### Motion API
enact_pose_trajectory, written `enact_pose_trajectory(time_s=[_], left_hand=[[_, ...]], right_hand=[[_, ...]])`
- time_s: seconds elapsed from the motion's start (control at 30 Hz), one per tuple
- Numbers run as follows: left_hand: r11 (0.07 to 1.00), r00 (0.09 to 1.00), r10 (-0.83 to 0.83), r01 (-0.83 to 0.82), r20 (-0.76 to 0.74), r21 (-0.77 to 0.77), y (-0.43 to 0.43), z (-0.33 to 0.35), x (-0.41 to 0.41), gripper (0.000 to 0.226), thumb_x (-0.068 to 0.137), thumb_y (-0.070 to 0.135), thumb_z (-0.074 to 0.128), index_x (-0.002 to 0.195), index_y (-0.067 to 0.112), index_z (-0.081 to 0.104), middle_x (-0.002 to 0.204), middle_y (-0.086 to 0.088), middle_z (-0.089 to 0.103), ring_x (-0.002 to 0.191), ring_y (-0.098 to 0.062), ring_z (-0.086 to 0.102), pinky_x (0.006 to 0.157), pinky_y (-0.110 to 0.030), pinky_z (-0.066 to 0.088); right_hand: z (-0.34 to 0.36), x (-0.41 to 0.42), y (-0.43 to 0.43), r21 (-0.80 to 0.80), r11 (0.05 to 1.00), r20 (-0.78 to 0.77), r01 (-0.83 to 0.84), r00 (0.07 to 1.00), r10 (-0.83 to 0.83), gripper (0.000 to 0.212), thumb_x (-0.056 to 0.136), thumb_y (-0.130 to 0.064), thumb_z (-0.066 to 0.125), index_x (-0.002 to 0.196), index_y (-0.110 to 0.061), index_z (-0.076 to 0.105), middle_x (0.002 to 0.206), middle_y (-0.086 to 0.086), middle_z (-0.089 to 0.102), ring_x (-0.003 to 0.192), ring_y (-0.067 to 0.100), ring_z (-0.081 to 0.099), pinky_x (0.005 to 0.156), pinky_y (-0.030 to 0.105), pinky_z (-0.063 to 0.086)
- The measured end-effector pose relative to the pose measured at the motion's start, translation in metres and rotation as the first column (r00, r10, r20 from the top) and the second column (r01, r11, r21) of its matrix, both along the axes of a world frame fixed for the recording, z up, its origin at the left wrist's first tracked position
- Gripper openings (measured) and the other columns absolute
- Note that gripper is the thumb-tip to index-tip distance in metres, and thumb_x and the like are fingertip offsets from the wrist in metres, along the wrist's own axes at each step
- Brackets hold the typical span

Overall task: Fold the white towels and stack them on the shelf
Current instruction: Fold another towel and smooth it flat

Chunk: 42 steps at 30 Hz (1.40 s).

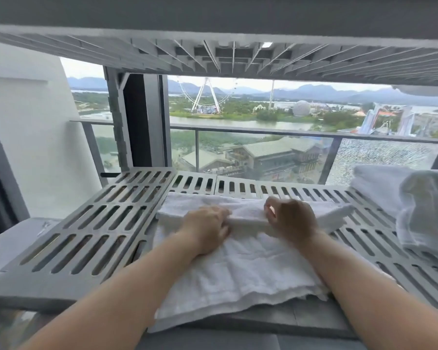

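Both hands, left [208, 229] and right [290, 221], curl round the white towel's [238, 274] rolled fold; forearms outstretched.

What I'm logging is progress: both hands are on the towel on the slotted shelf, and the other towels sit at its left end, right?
No: the head view shows the other towels at the right end of the shelf, not its left. The left hand and right hand are indeed on the towel.

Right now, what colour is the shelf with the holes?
Grey shelf, clearest in the head view.
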State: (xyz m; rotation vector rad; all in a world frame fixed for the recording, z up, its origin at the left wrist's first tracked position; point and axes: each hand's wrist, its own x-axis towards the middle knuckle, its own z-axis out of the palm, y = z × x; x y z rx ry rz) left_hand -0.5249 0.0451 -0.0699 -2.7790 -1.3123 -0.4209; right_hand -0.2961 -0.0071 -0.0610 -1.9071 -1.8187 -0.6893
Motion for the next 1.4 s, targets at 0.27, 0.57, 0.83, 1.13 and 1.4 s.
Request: enact_pose_trajectory(time_s=[0.27, 0.57, 0.83, 1.13, 1.4], left_hand=[[0.999, 0.999, 0.031, -0.030, 0.018, -0.040, 0.030, 0.027, -0.001, 0.024, 0.103, 0.032, 0.041, 0.103, 0.026, 0.065, 0.111, -0.004, 0.069, 0.099, -0.027, 0.062, 0.081, -0.037, 0.049], [0.897, 0.986, -0.026, -0.051, -0.165, -0.440, 0.073, 0.085, 0.008, 0.005, 0.089, 0.028, 0.072, 0.093, 0.030, 0.072, 0.087, 0.007, 0.065, 0.090, -0.017, 0.060, 0.078, -0.027, 0.045], [0.648, 0.987, -0.051, -0.085, 0.154, 0.757, 0.078, 0.053, 0.043, 0.033, 0.098, 0.004, 0.038, 0.121, 0.010, 0.060, 0.136, -0.025, 0.056, 0.133, -0.041, 0.048, 0.115, -0.063, 0.025], [0.977, 0.995, 0.067, -0.080, -0.075, -0.197, 0.075, -0.012, 0.056, 0.063, 0.101, 0.059, 0.024, 0.151, 0.024, 0.037, 0.163, -0.011, 0.028, 0.151, -0.028, 0.023, 0.123, -0.046, 0.016], [0.972, 0.980, -0.016, -0.031, -0.198, -0.234, 0.071, -0.016, 0.047, 0.070, 0.098, 0.069, 0.010, 0.160, 0.037, 0.006, 0.169, -0.003, -0.005, 0.156, -0.019, -0.006, 0.124, -0.046, -0.006]], right_hand=[[0.000, 0.025, -0.017, -0.044, 0.996, 0.039, -0.082, 0.996, 0.083, 0.036, 0.092, -0.038, 0.056, 0.062, -0.019, 0.059, 0.049, -0.004, 0.050, 0.049, 0.022, 0.056, 0.052, 0.029, 0.045], [0.032, 0.042, 0.018, -0.543, 0.815, -0.051, 0.201, 0.961, -0.270, 0.012, 0.079, -0.023, 0.051, 0.074, -0.017, 0.060, 0.076, 0.000, 0.059, 0.082, 0.027, 0.060, 0.066, 0.028, 0.044], [0.009, 0.039, 0.067, -0.458, 0.889, -0.234, -0.003, 0.965, -0.117, 0.079, 0.096, -0.036, 0.052, 0.159, -0.034, 0.004, 0.168, 0.003, 0.003, 0.154, 0.021, 0.004, 0.123, 0.039, 0.011], [-0.024, 0.055, 0.065, -0.490, 0.869, -0.388, -0.068, 0.910, -0.148, 0.050, 0.105, -0.049, 0.027, 0.142, -0.024, 0.051, 0.155, 0.006, 0.042, 0.148, 0.019, 0.029, 0.121, 0.040, 0.018], [-0.013, 0.075, 0.066, -0.476, 0.878, -0.372, 0.060, 0.890, -0.262, 0.032, 0.096, -0.040, 0.049, 0.120, -0.027, 0.064, 0.134, 0.007, 0.053, 0.122, 0.025, 0.052, 0.105, 0.036, 0.038]])
